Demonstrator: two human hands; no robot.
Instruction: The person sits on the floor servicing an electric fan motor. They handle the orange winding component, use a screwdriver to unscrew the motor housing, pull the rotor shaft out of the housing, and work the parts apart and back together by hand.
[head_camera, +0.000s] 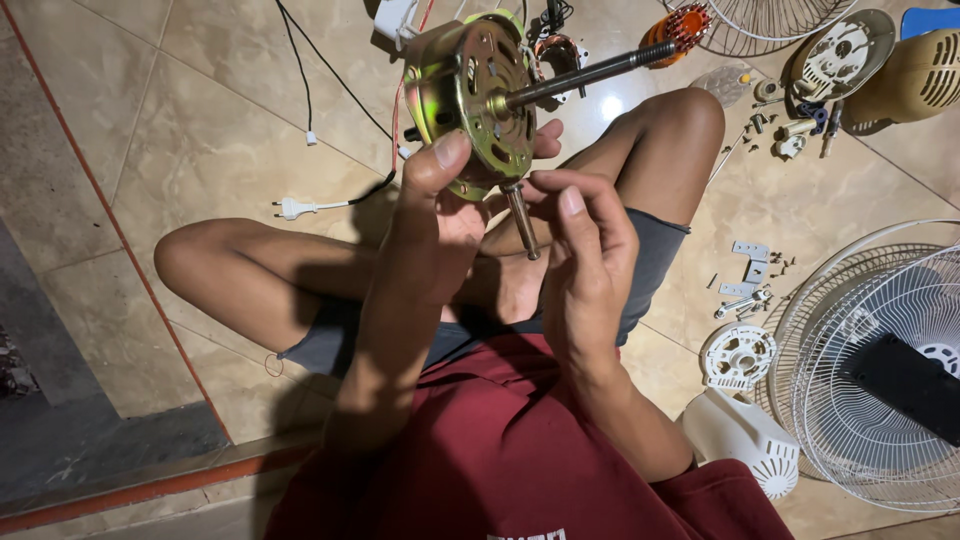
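From the head camera, the left hand grips the rim of a round metal fan motor, thumb pressed on its near edge, holding it up over the lap of a person sitting cross-legged on the tile floor. The right hand pinches a short metal pin that sticks down from the motor's near side. A long shaft juts to the far right. The grip looks thin for such a heavy piece: if the thumb slips, the motor could drop onto the legs or the tiles, and its trailing wires could snag. Small screws and brackets lie loose on the floor at right, easy to scatter. No box or tray holds them; the white fan housing and the fan guard at near right hold nothing that I can see.
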